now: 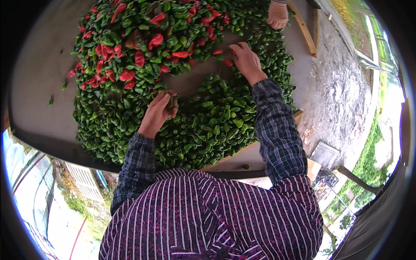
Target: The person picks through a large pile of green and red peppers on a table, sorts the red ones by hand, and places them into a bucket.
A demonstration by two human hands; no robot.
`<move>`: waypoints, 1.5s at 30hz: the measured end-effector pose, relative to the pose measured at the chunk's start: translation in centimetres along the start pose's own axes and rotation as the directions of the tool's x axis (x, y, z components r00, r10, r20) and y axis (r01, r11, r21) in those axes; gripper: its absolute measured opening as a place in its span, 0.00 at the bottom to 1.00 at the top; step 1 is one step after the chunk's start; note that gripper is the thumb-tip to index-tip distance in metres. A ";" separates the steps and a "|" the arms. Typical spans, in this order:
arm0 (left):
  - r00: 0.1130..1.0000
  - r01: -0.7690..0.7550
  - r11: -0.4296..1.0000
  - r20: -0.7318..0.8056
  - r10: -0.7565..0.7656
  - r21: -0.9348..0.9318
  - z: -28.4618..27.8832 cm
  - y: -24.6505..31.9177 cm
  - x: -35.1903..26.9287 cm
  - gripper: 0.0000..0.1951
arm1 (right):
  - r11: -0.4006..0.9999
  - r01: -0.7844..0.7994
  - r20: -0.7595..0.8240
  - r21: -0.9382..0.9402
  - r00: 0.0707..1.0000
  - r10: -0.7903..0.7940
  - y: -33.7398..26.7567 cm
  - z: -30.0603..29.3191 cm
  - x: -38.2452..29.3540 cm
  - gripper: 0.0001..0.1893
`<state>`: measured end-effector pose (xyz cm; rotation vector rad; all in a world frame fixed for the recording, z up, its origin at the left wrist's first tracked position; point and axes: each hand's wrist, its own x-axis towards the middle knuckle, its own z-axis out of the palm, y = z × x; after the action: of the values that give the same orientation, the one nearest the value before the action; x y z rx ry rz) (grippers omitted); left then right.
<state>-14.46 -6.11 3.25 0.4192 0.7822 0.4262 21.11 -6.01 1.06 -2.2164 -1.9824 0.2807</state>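
A broad heap of small green peppers (pixel 208 130) covers much of the table (pixel 42 81) before me. Red peppers (pixel 156 40) lie mixed with green ones in the far left part. My left hand (pixel 161 105) is curled around a green pepper (pixel 170 101) above the near left of the heap. Farther off to the right, my right hand (pixel 246 61) reaches over the edge of a bare strip, fingers bent. A bit of red shows at its fingertips, beside loose red peppers (pixel 228 62); whether it grips one is not clear.
A co-worker's gloved hand (pixel 278 14) rests at the heap's far right. Wooden strips (pixel 304 29) lie along the table's right side, with another (pixel 234 154) near my front edge. A few loose green peppers (pixel 51 101) are scattered at the left. Rough ground lies beyond the right edge.
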 end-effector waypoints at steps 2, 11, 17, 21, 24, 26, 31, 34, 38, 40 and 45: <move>0.997 -0.062 0.994 -0.038 0.065 0.093 -0.4 0.1 0.1 0.13 | 0.998 -0.052 0.132 -0.036 0.990 0.057 -0.5 0.1 1.2 0.16; 0.778 0.023 -0.178 0.094 0.621 0.984 0.8 0.0 5.6 0.19 | 0.193 -0.538 0.460 0.820 0.822 0.337 -0.5 -3.1 -0.3 0.08; 0.845 0.131 -0.290 0.046 0.532 0.948 2.1 0.0 8.4 0.16 | 0.947 -0.162 0.134 0.277 0.983 0.129 -0.6 -0.1 -1.6 0.18; 0.895 0.050 -0.266 0.075 0.440 0.963 1.7 0.7 7.2 0.14 | 0.970 -0.242 0.224 0.026 0.947 0.230 -3.4 0.0 -1.5 0.16; 0.961 -0.153 -0.029 0.155 0.230 0.988 1.3 1.4 5.0 0.15 | 0.926 -0.312 0.223 0.212 0.938 0.265 -1.6 -0.8 -1.9 0.15; 0.992 -0.075 0.583 0.117 -0.036 0.809 1.3 1.4 3.2 0.16 | 0.767 -0.458 0.281 0.449 0.887 0.366 0.7 -1.0 -2.8 0.13; 0.977 0.110 0.992 0.189 -0.098 -0.056 0.8 0.3 0.1 0.14 | 0.630 -0.414 0.339 0.656 0.909 0.244 -1.7 -1.5 -1.1 0.13; 0.996 -0.077 0.988 0.045 0.071 0.137 1.0 1.2 1.1 0.12 | 0.940 -0.080 0.070 0.330 0.996 0.061 -3.0 -0.8 0.3 0.16; 0.861 -0.227 0.370 0.008 0.508 0.901 3.3 4.3 4.3 0.07 | 0.989 -0.112 0.099 0.102 0.990 0.102 -4.7 0.6 1.3 0.15; 0.739 -0.170 -0.127 0.212 0.639 0.977 4.7 5.1 6.1 0.06 | 0.988 -0.147 0.111 0.055 0.984 0.140 -4.2 1.1 1.2 0.17; 0.739 0.001 -0.484 0.326 0.590 0.875 4.3 4.6 9.8 0.09 | 0.592 -0.427 0.350 0.683 0.903 0.248 -2.7 -0.6 -0.7 0.13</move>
<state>-6.01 1.91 2.64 2.5738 1.2882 0.3107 18.62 -6.39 2.34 -1.9815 -1.1120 1.2045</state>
